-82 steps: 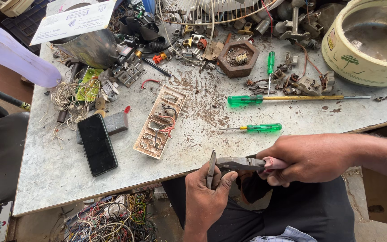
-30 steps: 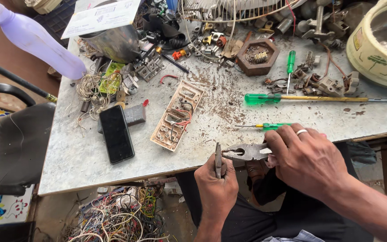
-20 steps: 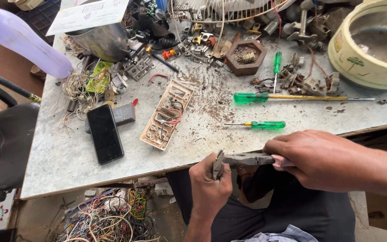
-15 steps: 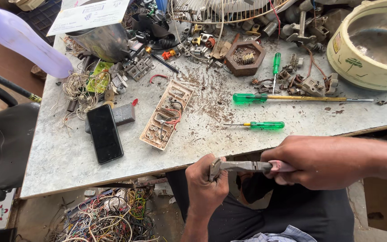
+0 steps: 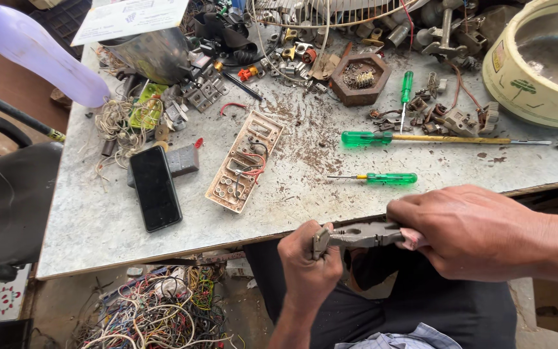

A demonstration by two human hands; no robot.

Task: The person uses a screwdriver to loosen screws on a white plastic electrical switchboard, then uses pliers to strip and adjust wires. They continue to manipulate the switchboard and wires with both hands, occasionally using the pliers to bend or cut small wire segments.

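two hands at the near bench (image 5: 98, 226) edge: right hand (image 5: 466, 232) clenched on pliers (image 5: 356, 236) handles, left hand (image 5: 308, 268) now fisted right at the nose, earlier pinching below it; whatever sits inside stays hidden. screwdrivers (image 5: 389, 178) untouched, just beyond.

This is a small electrical repair workshop. The worn, speckled bench (image 5: 98, 220) is littered with rust flakes and loose switch parts, a stripped switch plate (image 5: 245, 160) lying open among them. Green-handled screwdrivers (image 5: 389, 178) rest near a hexagonal wooden tray of small fittings (image 5: 360, 79), and a wire fan guard (image 5: 330, 10) sits at the back. Under the bench lies a tangle of coloured wire offcuts (image 5: 156, 310). The cream tub (image 5: 537, 64) may be an appliance shell, though it is cropped.
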